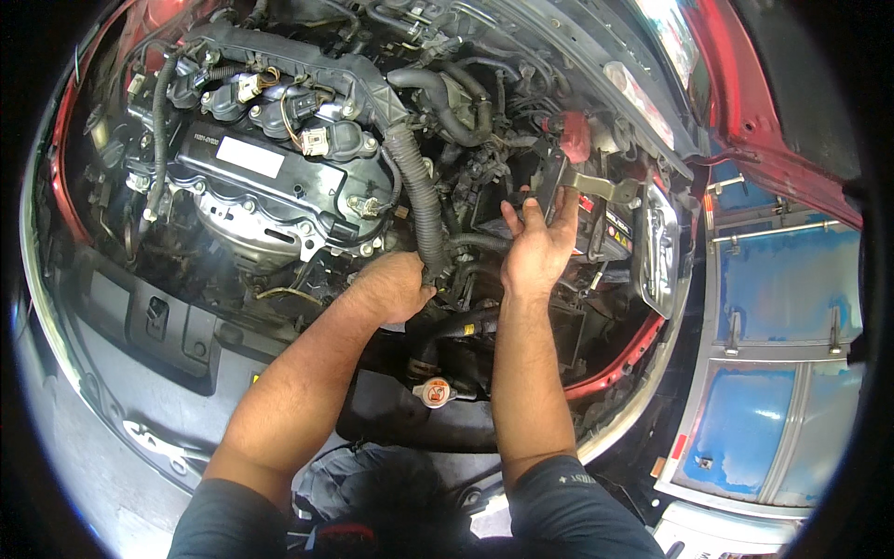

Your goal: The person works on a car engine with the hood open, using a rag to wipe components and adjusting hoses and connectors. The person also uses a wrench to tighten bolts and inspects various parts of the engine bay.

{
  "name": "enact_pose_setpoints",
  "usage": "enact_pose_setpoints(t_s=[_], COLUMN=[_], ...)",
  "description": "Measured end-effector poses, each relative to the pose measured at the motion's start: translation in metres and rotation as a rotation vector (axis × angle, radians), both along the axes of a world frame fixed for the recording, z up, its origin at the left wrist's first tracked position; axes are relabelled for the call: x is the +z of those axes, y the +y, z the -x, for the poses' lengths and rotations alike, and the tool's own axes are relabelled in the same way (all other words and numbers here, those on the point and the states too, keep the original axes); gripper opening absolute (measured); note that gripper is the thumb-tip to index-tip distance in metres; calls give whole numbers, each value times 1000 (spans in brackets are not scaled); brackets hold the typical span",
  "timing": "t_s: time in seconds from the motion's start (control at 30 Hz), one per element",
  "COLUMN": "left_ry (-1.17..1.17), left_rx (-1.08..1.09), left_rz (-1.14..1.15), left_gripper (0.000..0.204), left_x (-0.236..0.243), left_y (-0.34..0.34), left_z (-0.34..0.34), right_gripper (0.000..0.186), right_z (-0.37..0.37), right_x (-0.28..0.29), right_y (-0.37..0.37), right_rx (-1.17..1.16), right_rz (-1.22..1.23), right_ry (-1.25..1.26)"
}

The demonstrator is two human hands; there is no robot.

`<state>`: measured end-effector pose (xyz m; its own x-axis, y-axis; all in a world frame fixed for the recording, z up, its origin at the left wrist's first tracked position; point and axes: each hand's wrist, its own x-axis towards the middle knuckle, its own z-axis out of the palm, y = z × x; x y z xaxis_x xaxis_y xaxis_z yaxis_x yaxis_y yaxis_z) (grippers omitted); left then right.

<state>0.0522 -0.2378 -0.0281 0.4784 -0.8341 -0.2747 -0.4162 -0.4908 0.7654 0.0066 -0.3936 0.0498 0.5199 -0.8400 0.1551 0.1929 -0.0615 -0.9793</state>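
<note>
My left hand [393, 282] is closed beside the lower end of a thick black corrugated hose [418, 200], low in the gap next to the engine. Its fingertips point down out of sight, so whatever they grip is hidden. Palm turned up and fingers spread, my right hand [540, 252] rests against the near left side of the car battery [605, 228]. A metal hold-down bracket [601, 186] crosses the battery's top, just beyond those fingertips. Between my forearms sits the radiator cap [434, 392], with a black radiator hose [456, 328] beyond it.
The engine [270, 168] with its wired coils fills the left of the bay. A red terminal cover [570, 135] stands behind the battery. A dark front panel [186, 349] runs along the near edge. Blue metal cabinets [773, 289] stand at right, beside a red body panel [773, 112].
</note>
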Motion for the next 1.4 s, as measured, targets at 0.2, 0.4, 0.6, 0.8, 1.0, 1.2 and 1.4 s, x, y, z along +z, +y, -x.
enact_pose_setpoints(t_s=[0.2, 0.4, 0.6, 0.8, 1.0, 1.2, 1.4], left_ry=[-20, 29, 20, 61, 46, 65, 68], left_rx=[39, 98, 148, 123, 126, 145, 151], left_rz=[37, 51, 124, 62, 30, 2, -12], left_gripper=[36, 40, 36, 39, 39, 40, 38], left_x=[-4, 0, 4, 5, 8, 16, 12], left_y=[-3, -13, -12, -15, -14, -13, -13], left_z=[3, 11, 14, 11, 12, 12, 12], right_gripper=[66, 73, 65, 64, 54, 55, 90], right_z=[-27, -60, -76, -91, -67, -39, -92], right_x=[-5, 1, 0, 11, 0, -25, -5], right_y=[8, 3, 12, 38, 10, -28, -72], right_rx=[-147, 18, 10, 286, 462, 209, 222], right_rz=[13, 199, 753, 996, 809, -229, 156], right_ry=[-204, -168, 105, 145, 139, 210, 224])
